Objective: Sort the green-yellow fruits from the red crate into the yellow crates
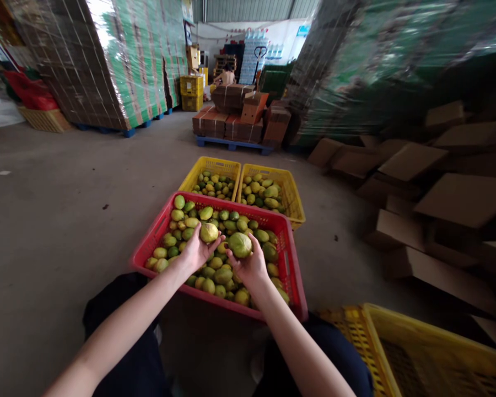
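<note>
My left hand [199, 248] holds a yellowish lemon [209, 232], its fingers stretched beneath the fruit. In my right hand [250, 262] sits a larger, greener lemon [240, 245], gripped between thumb and fingers. Both hands are raised over a red plastic crate [292, 259], close together but apart. Many green and yellow lemons [223, 275] fill that crate in a loose layer. Beyond its far edge stand two yellow crates, the left one [210, 161] and the right one [295, 201], both with similar fruit inside.
At the lower right is another yellow crate [372, 342]. Cardboard boxes [413, 160] are heaped along the right. A blue pallet [231, 144] carries flattened cartons [209, 122] ahead. Wrapped stacks [136, 60] rise on both sides, and a person [227, 75] is in the background.
</note>
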`<act>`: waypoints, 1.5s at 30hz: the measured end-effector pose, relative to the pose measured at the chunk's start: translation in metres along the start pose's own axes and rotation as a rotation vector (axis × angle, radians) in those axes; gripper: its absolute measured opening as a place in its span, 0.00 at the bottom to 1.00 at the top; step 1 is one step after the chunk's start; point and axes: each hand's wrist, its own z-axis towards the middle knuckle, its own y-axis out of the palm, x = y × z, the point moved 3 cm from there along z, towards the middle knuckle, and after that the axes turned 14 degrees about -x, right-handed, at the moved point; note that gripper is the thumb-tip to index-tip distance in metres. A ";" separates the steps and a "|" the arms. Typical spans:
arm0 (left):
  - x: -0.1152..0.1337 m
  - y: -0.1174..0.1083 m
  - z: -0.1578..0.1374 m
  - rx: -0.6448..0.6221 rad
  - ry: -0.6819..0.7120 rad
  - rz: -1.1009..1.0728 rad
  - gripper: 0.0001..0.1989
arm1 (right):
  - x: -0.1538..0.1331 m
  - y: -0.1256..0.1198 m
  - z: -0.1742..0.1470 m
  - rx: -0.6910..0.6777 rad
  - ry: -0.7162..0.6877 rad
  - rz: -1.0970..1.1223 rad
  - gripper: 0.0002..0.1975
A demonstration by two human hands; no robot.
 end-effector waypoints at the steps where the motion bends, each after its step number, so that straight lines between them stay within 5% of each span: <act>1: 0.000 -0.001 0.000 -0.007 -0.007 -0.003 0.19 | 0.000 0.000 0.000 0.002 0.003 0.001 0.10; 7: -0.001 -0.004 0.003 -0.027 -0.106 0.040 0.23 | 0.000 0.002 -0.001 -0.015 0.051 0.008 0.13; 11: 0.000 -0.003 0.005 -0.039 -0.018 0.253 0.24 | -0.003 0.004 0.000 -0.075 -0.018 -0.081 0.09; 15: 0.015 0.007 -0.004 -0.128 0.351 0.773 0.12 | -0.010 0.008 -0.004 -0.230 -0.249 -0.369 0.14; 18: 0.026 0.014 -0.015 -0.275 0.609 1.187 0.23 | -0.015 0.008 -0.008 -0.263 -0.502 -0.748 0.24; 22: 0.034 0.016 -0.023 -0.416 0.789 1.583 0.31 | -0.020 0.005 -0.014 -0.224 -0.853 -1.179 0.28; 27: 0.037 0.018 -0.028 -0.497 1.007 1.802 0.28 | -0.022 0.003 -0.021 -0.174 -1.120 -1.432 0.30; 33: 0.038 0.017 -0.032 -0.492 1.038 1.934 0.26 | -0.020 0.007 -0.027 -0.221 -1.327 -1.583 0.26; 39: 0.041 0.014 -0.027 -0.427 0.906 1.763 0.27 | -0.024 0.007 -0.026 -0.183 -1.237 -1.495 0.24; 45: 0.038 0.005 -0.009 -0.493 0.393 0.946 0.29 | -0.026 0.011 -0.019 -0.351 -0.642 -0.876 0.26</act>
